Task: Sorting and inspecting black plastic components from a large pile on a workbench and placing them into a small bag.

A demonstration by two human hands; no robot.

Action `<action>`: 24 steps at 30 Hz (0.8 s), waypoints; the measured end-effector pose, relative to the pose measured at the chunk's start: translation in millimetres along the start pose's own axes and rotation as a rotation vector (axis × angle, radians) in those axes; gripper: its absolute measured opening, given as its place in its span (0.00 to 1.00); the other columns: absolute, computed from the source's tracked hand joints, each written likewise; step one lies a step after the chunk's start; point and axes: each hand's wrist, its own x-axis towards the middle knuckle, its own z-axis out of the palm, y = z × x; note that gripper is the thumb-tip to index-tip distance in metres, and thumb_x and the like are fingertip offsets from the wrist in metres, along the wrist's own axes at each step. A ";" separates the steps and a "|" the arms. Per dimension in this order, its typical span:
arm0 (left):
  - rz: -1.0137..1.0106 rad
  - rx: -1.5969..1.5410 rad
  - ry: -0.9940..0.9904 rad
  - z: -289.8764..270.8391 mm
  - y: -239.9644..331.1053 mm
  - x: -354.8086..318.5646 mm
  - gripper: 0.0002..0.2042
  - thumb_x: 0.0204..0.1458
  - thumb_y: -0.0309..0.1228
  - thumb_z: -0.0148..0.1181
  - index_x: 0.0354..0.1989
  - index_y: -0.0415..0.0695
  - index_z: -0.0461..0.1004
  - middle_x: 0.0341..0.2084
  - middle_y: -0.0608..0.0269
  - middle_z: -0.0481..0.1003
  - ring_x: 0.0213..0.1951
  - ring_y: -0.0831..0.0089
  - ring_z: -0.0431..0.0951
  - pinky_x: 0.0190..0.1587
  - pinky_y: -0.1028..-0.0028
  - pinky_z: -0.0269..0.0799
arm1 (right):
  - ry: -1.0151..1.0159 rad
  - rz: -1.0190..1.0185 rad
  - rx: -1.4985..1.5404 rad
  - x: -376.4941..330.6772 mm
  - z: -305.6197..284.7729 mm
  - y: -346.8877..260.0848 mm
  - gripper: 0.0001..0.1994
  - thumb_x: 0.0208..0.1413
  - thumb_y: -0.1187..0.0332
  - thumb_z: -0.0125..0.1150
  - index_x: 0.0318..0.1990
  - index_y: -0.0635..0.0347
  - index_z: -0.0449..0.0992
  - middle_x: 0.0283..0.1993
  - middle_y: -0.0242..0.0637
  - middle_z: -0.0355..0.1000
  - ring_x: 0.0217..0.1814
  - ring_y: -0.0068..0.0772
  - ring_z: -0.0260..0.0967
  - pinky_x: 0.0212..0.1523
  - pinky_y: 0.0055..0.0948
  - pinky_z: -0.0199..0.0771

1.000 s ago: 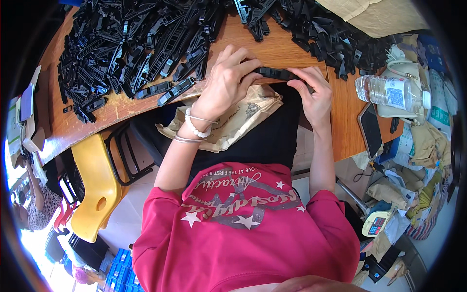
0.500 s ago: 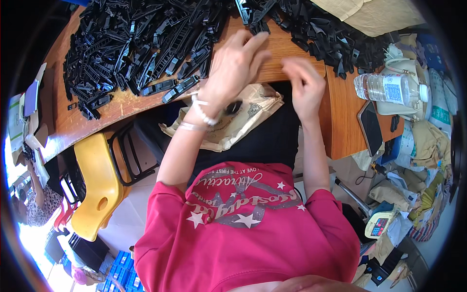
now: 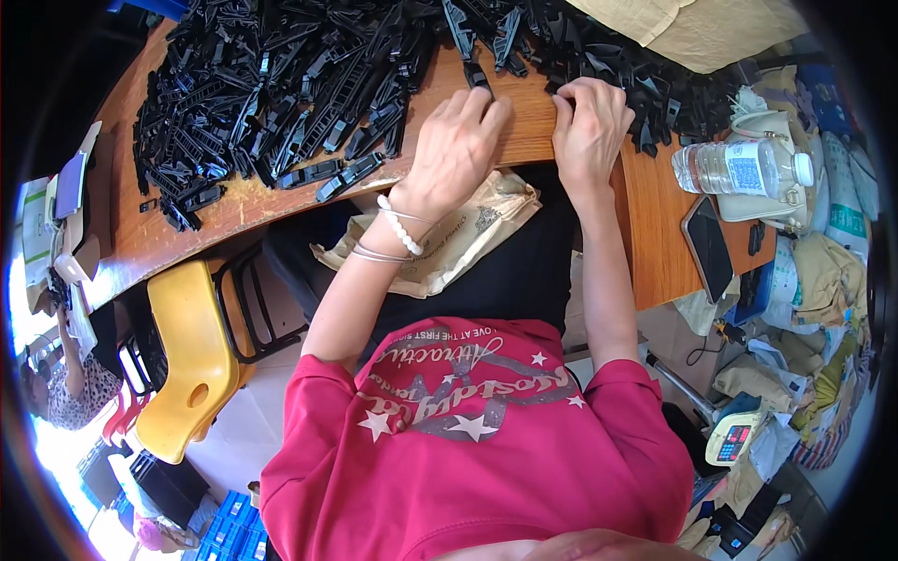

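My left hand (image 3: pixel 456 145) reaches over the table edge, its fingertips closed on the near end of a long black plastic part (image 3: pixel 476 73). Another black plastic part (image 3: pixel 509 42) lies just right of that one. My right hand (image 3: pixel 591 131) is at the near edge of the right-hand pile of black parts (image 3: pixel 655 89), fingers curled and thumb close to the index finger. What these fingers hold, if anything, is mostly hidden by the hand. A larger heap of black plastic parts (image 3: pixel 281 93) covers the table to the left.
A wooden table (image 3: pixel 524 126) spans the front. A printed brown paper bag (image 3: pixel 468 248) lies on my lap. To the right are a water bottle (image 3: pixel 739 170), a phone (image 3: pixel 707 248) and a white handbag (image 3: pixel 790 210). Brown paper (image 3: pixel 702 28) overlies the far right; a yellow chair (image 3: pixel 192 355) stands left.
My left hand has shifted slightly toward me, and a long black part now lies nearer at its fingertips. My right hand has moved forward to the right pile, its fingers curling.
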 end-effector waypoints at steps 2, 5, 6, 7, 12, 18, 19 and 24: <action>-0.014 0.067 0.004 -2.9 -5.1 5.1 0.19 0.42 0.21 0.59 0.47 0.42 0.72 0.40 0.58 0.71 0.41 0.61 0.72 0.42 0.67 0.70 | 0.024 -0.036 0.036 -5.8 -6.7 -8.6 0.10 0.47 0.76 0.66 0.36 0.58 0.72 0.39 0.34 0.70 0.48 0.38 0.65 0.46 0.39 0.60; 0.029 0.124 -0.001 -3.4 -12.4 8.1 0.20 0.39 0.23 0.63 0.45 0.44 0.73 0.46 0.58 0.71 0.47 0.61 0.70 0.48 0.66 0.67 | -0.018 0.024 0.162 -15.4 -11.3 -14.7 0.10 0.50 0.77 0.64 0.38 0.58 0.71 0.39 0.36 0.70 0.45 0.39 0.67 0.45 0.38 0.61; 0.027 0.084 -0.023 -4.8 -9.4 6.9 0.19 0.39 0.23 0.63 0.44 0.44 0.74 0.44 0.58 0.71 0.46 0.61 0.70 0.47 0.66 0.67 | -0.052 0.071 0.230 -17.4 -11.6 -14.7 0.09 0.51 0.78 0.63 0.38 0.58 0.70 0.39 0.38 0.70 0.44 0.41 0.67 0.44 0.38 0.63; 0.024 0.044 -0.045 -6.4 -5.8 5.4 0.19 0.38 0.23 0.64 0.43 0.45 0.74 0.42 0.58 0.71 0.45 0.61 0.70 0.47 0.66 0.67 | 0.064 0.056 0.355 -16.6 -6.1 -11.2 0.05 0.59 0.75 0.57 0.42 0.59 0.71 0.36 0.36 0.69 0.35 0.34 0.69 0.35 0.31 0.66; -0.050 -0.197 -0.001 -8.1 3.9 -0.3 0.13 0.42 0.22 0.65 0.38 0.40 0.75 0.36 0.56 0.70 0.41 0.58 0.70 0.45 0.65 0.68 | -0.159 0.897 1.413 -14.7 -25.2 -15.3 0.13 0.70 0.65 0.43 0.53 0.62 0.69 0.31 0.33 0.68 0.23 0.14 0.61 0.16 0.12 0.54; -0.110 -0.213 0.006 -3.1 -8.6 -6.3 0.12 0.43 0.21 0.65 0.38 0.37 0.76 0.36 0.57 0.72 0.40 0.58 0.71 0.44 0.65 0.70 | -0.474 0.711 1.151 -22.8 -41.1 -17.3 0.17 0.58 0.70 0.62 0.54 0.69 0.74 0.31 0.31 0.72 0.25 0.13 0.62 0.24 0.16 0.61; -0.114 -0.212 0.002 -3.0 -9.1 -7.2 0.12 0.43 0.21 0.65 0.38 0.37 0.76 0.36 0.57 0.72 0.40 0.58 0.71 0.44 0.65 0.70 | -0.478 0.715 1.153 -25.3 -41.0 -20.2 0.17 0.58 0.70 0.62 0.54 0.69 0.74 0.31 0.31 0.72 0.25 0.13 0.62 0.24 0.16 0.61; -0.100 -0.230 0.022 -1.8 -12.7 -7.3 0.13 0.44 0.21 0.65 0.41 0.39 0.78 0.36 0.59 0.74 0.39 0.59 0.72 0.42 0.66 0.71 | -0.360 0.394 0.673 -29.2 -42.2 -20.3 0.14 0.46 0.78 0.70 0.43 0.66 0.81 0.27 0.35 0.70 0.26 0.23 0.66 0.28 0.22 0.65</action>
